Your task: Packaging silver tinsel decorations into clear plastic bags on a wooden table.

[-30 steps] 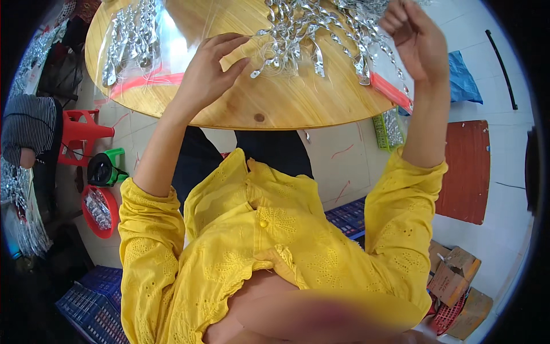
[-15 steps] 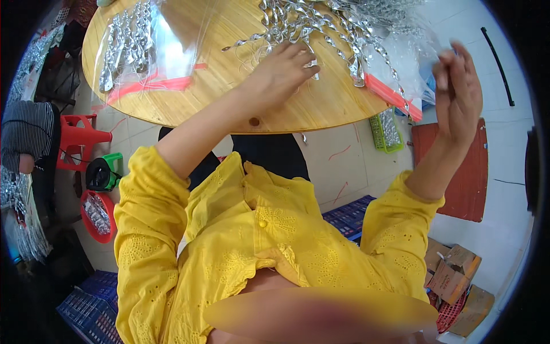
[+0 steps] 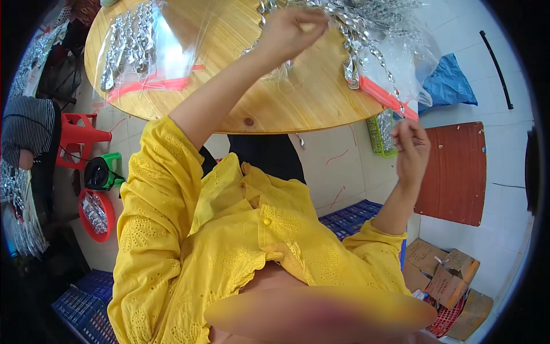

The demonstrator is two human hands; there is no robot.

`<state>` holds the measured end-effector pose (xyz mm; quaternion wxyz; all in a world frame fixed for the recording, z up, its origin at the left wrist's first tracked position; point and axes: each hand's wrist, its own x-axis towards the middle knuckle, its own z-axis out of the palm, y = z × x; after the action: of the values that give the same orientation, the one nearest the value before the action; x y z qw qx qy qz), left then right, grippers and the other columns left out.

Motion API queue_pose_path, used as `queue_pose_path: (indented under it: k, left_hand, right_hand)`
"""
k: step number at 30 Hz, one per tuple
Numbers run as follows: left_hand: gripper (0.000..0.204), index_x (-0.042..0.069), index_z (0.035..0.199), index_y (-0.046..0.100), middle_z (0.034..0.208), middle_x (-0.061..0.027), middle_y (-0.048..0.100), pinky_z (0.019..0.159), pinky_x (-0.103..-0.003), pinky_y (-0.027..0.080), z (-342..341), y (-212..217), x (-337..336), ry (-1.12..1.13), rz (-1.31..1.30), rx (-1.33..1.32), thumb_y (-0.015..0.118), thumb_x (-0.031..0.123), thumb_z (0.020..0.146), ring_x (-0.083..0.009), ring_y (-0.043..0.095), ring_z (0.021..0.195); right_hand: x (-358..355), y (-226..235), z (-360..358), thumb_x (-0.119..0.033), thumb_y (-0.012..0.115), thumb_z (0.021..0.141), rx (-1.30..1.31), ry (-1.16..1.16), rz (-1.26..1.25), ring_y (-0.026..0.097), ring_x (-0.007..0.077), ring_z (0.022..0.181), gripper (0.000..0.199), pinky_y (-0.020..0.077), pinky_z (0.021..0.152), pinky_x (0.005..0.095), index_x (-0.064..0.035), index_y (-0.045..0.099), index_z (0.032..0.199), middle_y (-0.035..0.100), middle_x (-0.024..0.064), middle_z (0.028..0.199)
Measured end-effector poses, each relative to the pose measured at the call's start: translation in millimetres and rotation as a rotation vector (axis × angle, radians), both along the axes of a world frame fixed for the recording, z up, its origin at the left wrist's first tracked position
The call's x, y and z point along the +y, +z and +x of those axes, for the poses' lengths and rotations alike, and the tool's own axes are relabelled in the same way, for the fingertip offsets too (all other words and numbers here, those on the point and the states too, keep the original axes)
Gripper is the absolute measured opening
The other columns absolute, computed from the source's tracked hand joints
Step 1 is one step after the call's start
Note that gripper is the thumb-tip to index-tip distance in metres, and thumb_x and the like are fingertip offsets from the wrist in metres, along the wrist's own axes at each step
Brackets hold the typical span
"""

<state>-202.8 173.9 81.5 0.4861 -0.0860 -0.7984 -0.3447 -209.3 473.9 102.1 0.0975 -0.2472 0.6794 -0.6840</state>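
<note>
Above the far part of the round wooden table, my left hand (image 3: 293,35) is closed in a pinch, beside a pile of shiny silver twisted strands (image 3: 356,40). What sits between its fingertips is too blurred to make out. Past the table's right edge, my right hand (image 3: 410,150) has its fingers pressed together at the lower end of one silver twisted strand (image 3: 390,77), which slants down from the pile. Under that strand lies a clear plastic bag with a pink strip (image 3: 382,94). Fine pale threads (image 3: 279,73) lie below my left wrist.
On the left of the wooden table (image 3: 229,109), a clear bag (image 3: 175,51) with a pink edge lies by several silver twists (image 3: 133,43). A green basket (image 3: 382,135) and brown board (image 3: 452,172) are right; a red stool (image 3: 80,137) and red basin (image 3: 96,215) are left.
My left hand has moved up and away from the threads toward the pile. My right hand has come down and left, from raised with fingers apart to closed at the strand's end.
</note>
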Motion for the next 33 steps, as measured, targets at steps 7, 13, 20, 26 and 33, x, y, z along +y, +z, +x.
queue_pose_path:
  k: [7, 13, 20, 26, 33]
  left_hand:
    - [0.018, -0.003, 0.083, 0.061, 0.077, -0.0084, 0.062, 0.061, -0.021, 0.044, -20, 42, -7, -0.076, 0.668, 0.061, 0.059, 0.013, 0.077, -0.011, 0.057, 0.07]
    - [0.018, 0.01, 0.084, 0.062, 0.082, -0.0046, 0.062, 0.069, -0.026, 0.046, -5, -15, 16, 0.018, -0.004, 0.156, 0.063, 0.002, 0.068, -0.0172, 0.06, 0.069]
    - [0.016, 0.003, 0.088, 0.061, 0.084, -0.007, 0.062, 0.068, -0.024, 0.047, 19, 11, 32, -0.215, 0.303, 0.139, 0.06, 0.001, 0.072, -0.0159, 0.06, 0.074]
    - [0.013, -0.003, 0.083, 0.057, 0.08, -0.0059, 0.06, 0.067, -0.025, 0.047, 23, 58, -16, -0.42, 0.937, 0.476, 0.054, 0.009, 0.08, -0.0114, 0.056, 0.073]
    - [0.021, 0.001, 0.099, 0.047, 0.096, -0.0124, 0.058, 0.069, -0.031, 0.048, -8, 74, -52, -0.553, 1.246, 0.304, 0.051, 0.014, 0.083, -0.0214, 0.057, 0.087]
  right_hand:
    - [-24, -44, 20, -0.013, 0.056, 0.079, -0.16, -0.044, 0.114, 0.046, 0.006, 0.055, 0.012, 0.0318, 0.048, 0.0157, -0.0034, 0.056, 0.086, 0.057, 0.0037, 0.068]
    - [-45, -62, 38, -0.014, 0.056, 0.079, -0.265, 0.084, 0.093, 0.047, 0.0062, 0.054, 0.012, 0.0324, 0.048, 0.0164, -0.0026, 0.055, 0.083, 0.057, 0.0038, 0.067]
    - [-45, -67, 53, -0.012, 0.057, 0.079, -0.285, 0.083, 0.082, 0.046, 0.0064, 0.053, 0.011, 0.0322, 0.048, 0.0162, -0.0023, 0.055, 0.084, 0.056, 0.0043, 0.066]
    - [-45, -68, 56, -0.012, 0.056, 0.079, -0.322, 0.084, 0.062, 0.045, 0.0062, 0.051, 0.011, 0.0308, 0.046, 0.0155, -0.0032, 0.055, 0.085, 0.056, 0.0046, 0.065]
    - [-54, -74, 51, -0.014, 0.055, 0.081, -0.33, 0.099, 0.016, 0.045, 0.0056, 0.053, 0.011, 0.0302, 0.046, 0.0158, -0.004, 0.054, 0.087, 0.058, 0.0053, 0.072]
